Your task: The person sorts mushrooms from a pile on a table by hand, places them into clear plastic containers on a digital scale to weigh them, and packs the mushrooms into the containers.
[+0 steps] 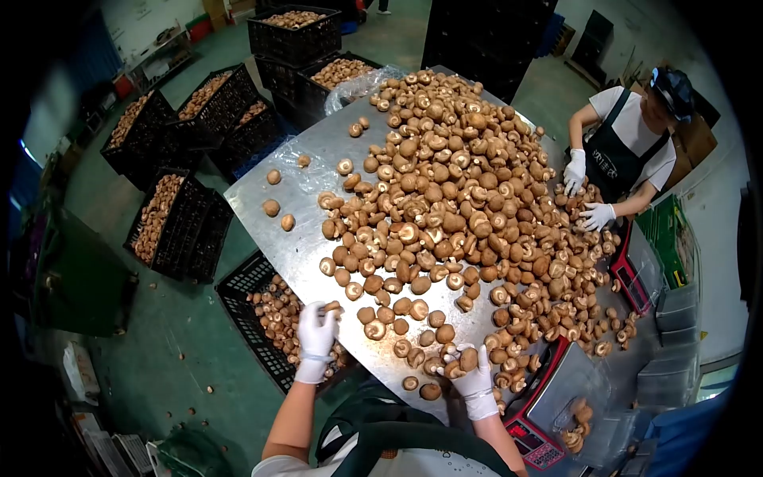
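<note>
A large heap of brown mushrooms (445,175) covers much of the metal table (294,238). My left hand (317,332), in a white glove, is closed on a mushroom (331,307) at the table's left edge, over the black crate (238,306) of mushrooms on the floor. At the near edge of the table, my gloved right hand (475,378) holds mushrooms (462,363) between thumb and fingers. Loose mushrooms lie on the metal between my two hands.
Across the table at the right, a co-worker (624,143) in white gloves touches the heap. Red scales (528,433) (632,278) stand along the right side, with clear plastic boxes (668,374) beside them. Black crates (163,222) of mushrooms stand on the floor at the left.
</note>
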Demonstrator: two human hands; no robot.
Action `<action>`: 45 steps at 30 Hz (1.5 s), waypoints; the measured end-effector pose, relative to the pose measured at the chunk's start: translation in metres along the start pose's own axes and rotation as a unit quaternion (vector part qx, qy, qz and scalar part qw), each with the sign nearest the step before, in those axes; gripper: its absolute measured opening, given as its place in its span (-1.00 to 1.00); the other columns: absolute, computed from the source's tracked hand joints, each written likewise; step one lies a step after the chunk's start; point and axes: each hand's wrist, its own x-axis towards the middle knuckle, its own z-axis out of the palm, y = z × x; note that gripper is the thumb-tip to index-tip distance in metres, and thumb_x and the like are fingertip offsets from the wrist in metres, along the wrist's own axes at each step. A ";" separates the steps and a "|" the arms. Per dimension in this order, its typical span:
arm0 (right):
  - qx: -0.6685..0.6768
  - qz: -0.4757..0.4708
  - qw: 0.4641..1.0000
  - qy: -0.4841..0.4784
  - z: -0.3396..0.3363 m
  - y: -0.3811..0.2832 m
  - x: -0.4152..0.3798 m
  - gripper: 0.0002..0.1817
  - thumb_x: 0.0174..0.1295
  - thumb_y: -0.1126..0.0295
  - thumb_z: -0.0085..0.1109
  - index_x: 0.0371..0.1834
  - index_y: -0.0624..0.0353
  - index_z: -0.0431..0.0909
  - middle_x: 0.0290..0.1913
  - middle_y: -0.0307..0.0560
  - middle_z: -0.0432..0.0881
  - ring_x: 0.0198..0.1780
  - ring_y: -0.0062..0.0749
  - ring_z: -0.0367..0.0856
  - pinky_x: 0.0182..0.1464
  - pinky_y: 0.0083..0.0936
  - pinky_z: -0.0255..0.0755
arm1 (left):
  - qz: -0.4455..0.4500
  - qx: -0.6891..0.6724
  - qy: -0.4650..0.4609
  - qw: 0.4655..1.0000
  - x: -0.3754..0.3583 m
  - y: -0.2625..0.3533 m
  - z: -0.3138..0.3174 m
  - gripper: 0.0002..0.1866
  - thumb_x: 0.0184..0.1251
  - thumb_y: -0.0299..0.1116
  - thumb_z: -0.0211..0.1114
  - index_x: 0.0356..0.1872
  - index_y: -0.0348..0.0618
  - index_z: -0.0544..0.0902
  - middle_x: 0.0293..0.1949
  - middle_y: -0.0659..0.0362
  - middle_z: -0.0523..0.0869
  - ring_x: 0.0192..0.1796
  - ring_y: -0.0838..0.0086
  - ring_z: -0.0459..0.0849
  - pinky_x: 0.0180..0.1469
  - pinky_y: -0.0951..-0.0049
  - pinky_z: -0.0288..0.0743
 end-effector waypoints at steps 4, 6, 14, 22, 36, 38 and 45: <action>0.013 -0.023 0.996 0.091 0.025 -0.007 -0.009 -0.36 0.32 -0.28 -0.21 0.19 -0.01 0.36 0.03 0.04 0.54 0.03 -0.08 0.53 0.01 0.00 0.47 | 0.071 0.195 0.043 0.977 -0.002 -0.016 -0.061 -0.51 0.11 -0.50 0.31 0.14 -0.22 0.50 0.00 -0.02 0.59 0.05 0.12 0.55 0.18 0.25 0.39; 0.019 -0.038 0.992 0.121 0.037 -0.006 -0.010 -0.38 0.37 -0.20 -0.21 0.30 0.00 0.28 0.06 0.07 0.54 0.03 -0.08 0.56 -0.01 0.01 0.52 | 0.026 0.200 0.001 0.979 -0.009 -0.016 -0.075 -0.35 0.10 -0.51 0.32 0.29 -0.19 0.37 0.17 -0.03 0.49 0.22 0.10 0.41 0.29 0.23 0.27; -0.054 -0.068 0.987 0.135 0.027 0.019 -0.026 -0.57 0.49 0.16 -0.19 0.23 0.24 0.35 0.10 -0.15 0.52 0.07 -0.51 0.53 0.17 -0.54 0.43 | 0.096 0.066 -0.123 0.986 -0.013 0.001 -0.022 -0.50 0.19 -0.54 0.24 0.20 -0.37 0.42 0.17 -0.11 0.49 0.22 0.09 0.45 0.31 0.23 0.26; -0.431 -0.337 0.733 0.403 0.077 -0.112 -0.160 -0.65 0.25 0.33 0.18 0.11 0.09 0.52 -0.08 -0.19 0.62 -0.13 -0.56 0.57 -0.06 -0.62 0.47 | 0.055 -0.047 -0.183 0.980 -0.009 0.040 0.009 -0.54 0.34 -0.47 0.12 0.27 -0.30 0.40 0.22 -0.03 0.49 0.27 0.14 0.43 0.30 0.17 0.29; -0.656 -0.435 0.403 0.467 0.020 -0.151 -0.261 -0.76 0.10 0.59 0.18 -0.14 0.26 0.60 -0.09 0.02 0.63 -0.02 -0.16 0.59 0.09 -0.38 0.42 | 0.203 0.041 -0.151 0.967 -0.105 0.095 0.050 -0.54 0.25 -0.50 0.20 0.21 -0.30 0.45 0.15 -0.07 0.53 0.22 0.10 0.45 0.30 0.22 0.26; -0.668 -0.436 0.424 0.429 0.022 -0.151 -0.260 -0.75 0.09 0.61 0.17 -0.12 0.26 0.60 -0.08 0.03 0.63 -0.01 -0.15 0.59 0.09 -0.37 0.42 | 0.188 0.050 -0.139 0.971 -0.118 0.099 0.039 -0.54 0.24 -0.50 0.21 0.20 -0.27 0.47 0.15 -0.05 0.54 0.22 0.11 0.46 0.30 0.22 0.26; -0.734 -0.391 0.525 0.183 0.041 -0.107 -0.197 -0.68 0.01 0.47 0.30 -0.11 0.20 0.62 -0.11 0.01 0.64 -0.03 -0.14 0.59 0.07 -0.32 0.45 | 0.153 0.113 -0.058 0.980 -0.174 0.092 -0.006 -0.58 0.18 -0.57 0.23 0.12 -0.27 0.52 0.10 -0.01 0.58 0.18 0.16 0.50 0.28 0.26 0.30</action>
